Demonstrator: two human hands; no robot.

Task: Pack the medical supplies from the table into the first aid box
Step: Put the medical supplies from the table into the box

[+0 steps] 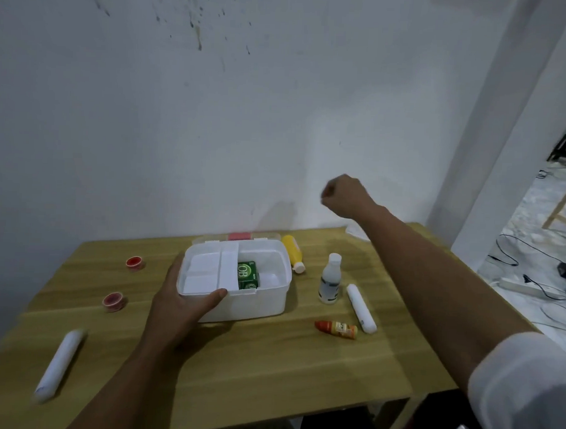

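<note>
White plastic forms the open first aid box (240, 296), which sits mid-table (269, 374) with a green carton (248, 275) inside, beside a white inner tray (206, 272). The left hand (179, 303) braces the box's near-left corner, thumb on the front rim, fingers spread wide along the left wall. The right hand (345, 197) is raised above the table's far edge at about one o'clock from the box, fingers curled into a fist; whether it holds anything cannot be told. At three o'clock stand a white bottle (330, 280), a white tube (361, 308) and an orange dropper bottle (337, 329). A yellow bottle (293, 253) lies at one o'clock. Two red tape rolls (135, 262) (114, 301) sit at nine o'clock; another white tube (59, 367) lies at eight.
</note>
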